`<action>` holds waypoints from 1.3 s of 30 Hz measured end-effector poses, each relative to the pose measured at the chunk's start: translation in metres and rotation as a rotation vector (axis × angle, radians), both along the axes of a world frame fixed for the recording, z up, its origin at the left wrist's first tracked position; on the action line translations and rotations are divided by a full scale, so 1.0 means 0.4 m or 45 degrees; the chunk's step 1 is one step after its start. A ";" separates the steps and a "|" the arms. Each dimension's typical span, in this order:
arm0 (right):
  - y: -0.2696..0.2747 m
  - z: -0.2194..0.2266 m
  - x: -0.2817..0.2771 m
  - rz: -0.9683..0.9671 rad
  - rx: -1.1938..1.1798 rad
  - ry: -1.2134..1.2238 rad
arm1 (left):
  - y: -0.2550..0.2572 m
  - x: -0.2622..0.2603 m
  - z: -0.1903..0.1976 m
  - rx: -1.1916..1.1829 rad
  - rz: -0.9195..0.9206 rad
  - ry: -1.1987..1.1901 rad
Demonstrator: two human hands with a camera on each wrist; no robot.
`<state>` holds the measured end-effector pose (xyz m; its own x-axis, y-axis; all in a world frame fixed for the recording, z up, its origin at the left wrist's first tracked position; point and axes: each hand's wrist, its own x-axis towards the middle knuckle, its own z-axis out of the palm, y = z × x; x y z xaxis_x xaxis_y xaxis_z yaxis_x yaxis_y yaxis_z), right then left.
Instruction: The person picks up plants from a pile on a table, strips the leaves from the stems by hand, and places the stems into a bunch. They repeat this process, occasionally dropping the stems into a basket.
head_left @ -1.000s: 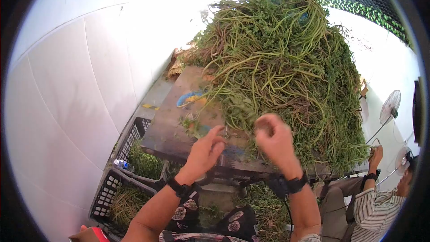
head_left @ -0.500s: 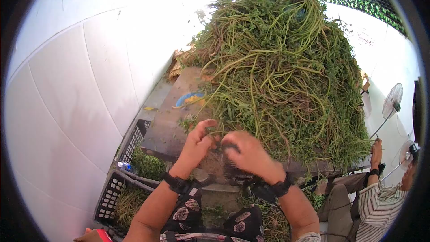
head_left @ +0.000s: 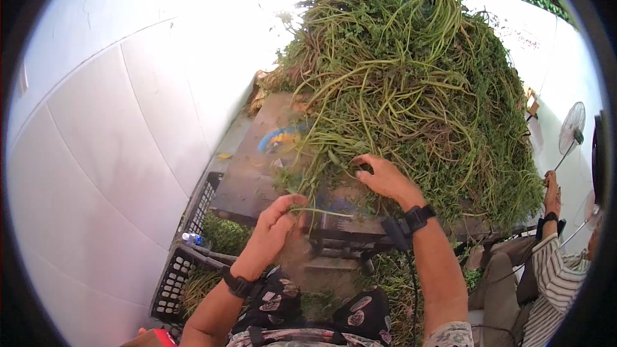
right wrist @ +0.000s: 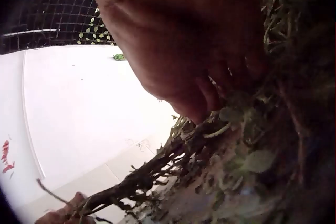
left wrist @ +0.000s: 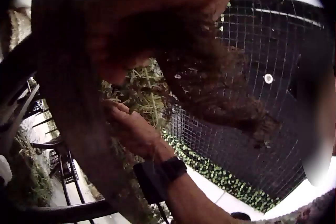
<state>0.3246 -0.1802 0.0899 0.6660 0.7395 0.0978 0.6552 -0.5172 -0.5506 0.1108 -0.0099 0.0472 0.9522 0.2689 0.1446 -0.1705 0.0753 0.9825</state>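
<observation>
My left hand (head_left: 273,222) grips a loose bunch of leafy green stems (right wrist: 126,188) near their cut ends. One pale stem sticks out to the right past its fingers, and the bunch runs up toward the pile. My right hand (head_left: 389,180) is at the near edge of a huge heap of leafy stems (head_left: 411,90), its thumb and forefinger bent toward each other. In the right wrist view its curled fingertips overlap leaves and stems; I cannot tell if they pinch any. Dark in the left wrist view, the left hand (left wrist: 157,3) fills the top.
The heap covers most of a brown table (head_left: 244,173) marked with a blue and yellow ring. Black crates (head_left: 172,286) holding greens stand at the left, with a small bottle (head_left: 191,238) on one. A person in a striped shirt (head_left: 556,276) sits at right, near a fan (head_left: 572,127).
Both hands came together over the table's front edge half a second ago. Since then the right hand has moved up and right to the heap; the left now shows a longer bunch of stems.
</observation>
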 end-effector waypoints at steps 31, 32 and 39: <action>-0.209 -0.146 -0.304 -0.145 0.314 0.702 | -0.262 -0.045 -0.071 1.000 -0.736 0.090; -0.235 -0.150 -0.295 -0.178 0.293 0.681 | -0.235 -0.027 -0.031 1.105 -0.836 0.182; -0.376 -0.172 -0.338 -0.111 0.243 0.799 | -0.071 0.201 0.045 0.904 -0.201 -0.297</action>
